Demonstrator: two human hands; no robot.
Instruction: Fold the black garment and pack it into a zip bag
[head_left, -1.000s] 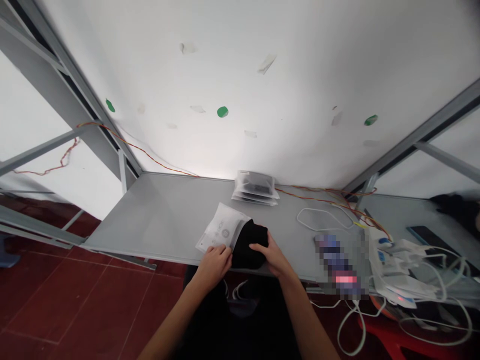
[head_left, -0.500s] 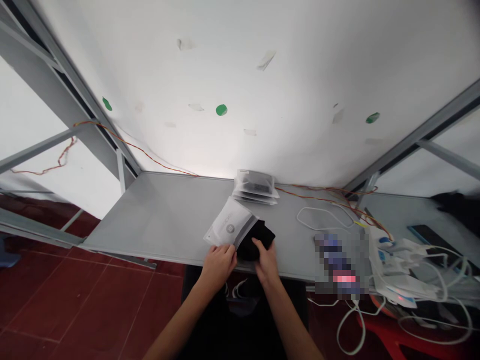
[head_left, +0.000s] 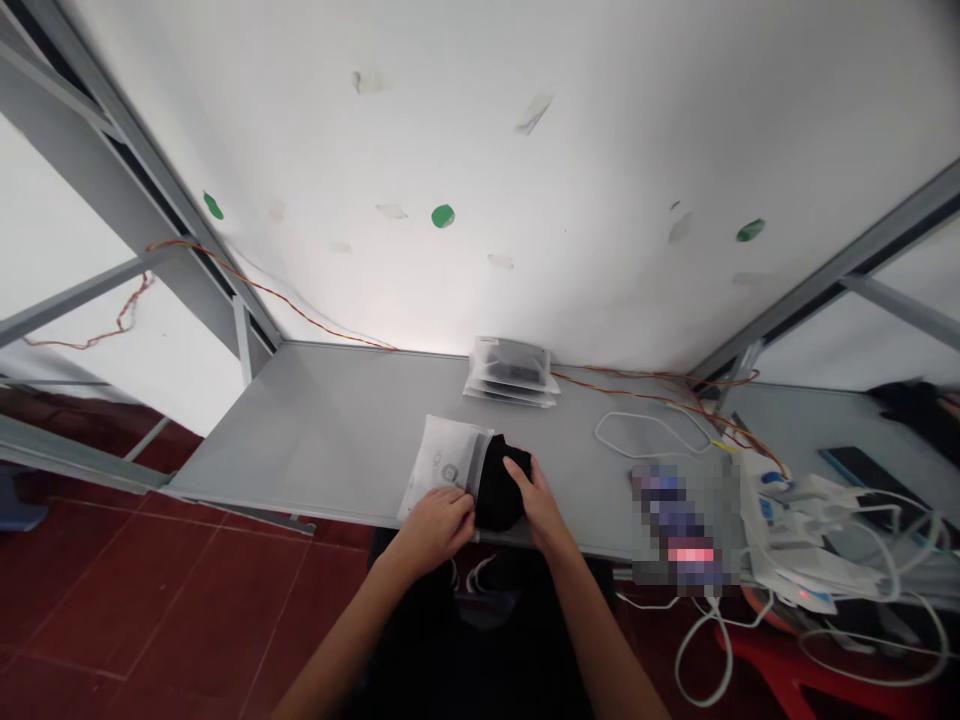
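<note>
Near the front edge of the grey table [head_left: 330,420], a translucent white plastic bag [head_left: 442,455] with a dark printed mark lies tilted. My left hand [head_left: 439,522] is closed on its lower edge, close to the bag's mouth. A folded black cloth item [head_left: 502,485] sits at that mouth, partly inside; its exact kind does not show. My right hand [head_left: 538,495] grips the outer right end of the black cloth, thumb on top. Farther back, against the white wall, rests a stack of similar filled plastic bags [head_left: 512,370].
On the right lie a looped white cable [head_left: 652,432], a pixelated object [head_left: 679,525] and a white power strip [head_left: 787,550] crowded with plugs and cords. Thin red-yellow wires [head_left: 622,380] run along the wall's foot. A red stool [head_left: 802,670] stands below at right.
The bag has turned and its far end has come down toward me. The black cloth has shifted slightly left with my right hand, nearer the bag. My left hand keeps its grip.
</note>
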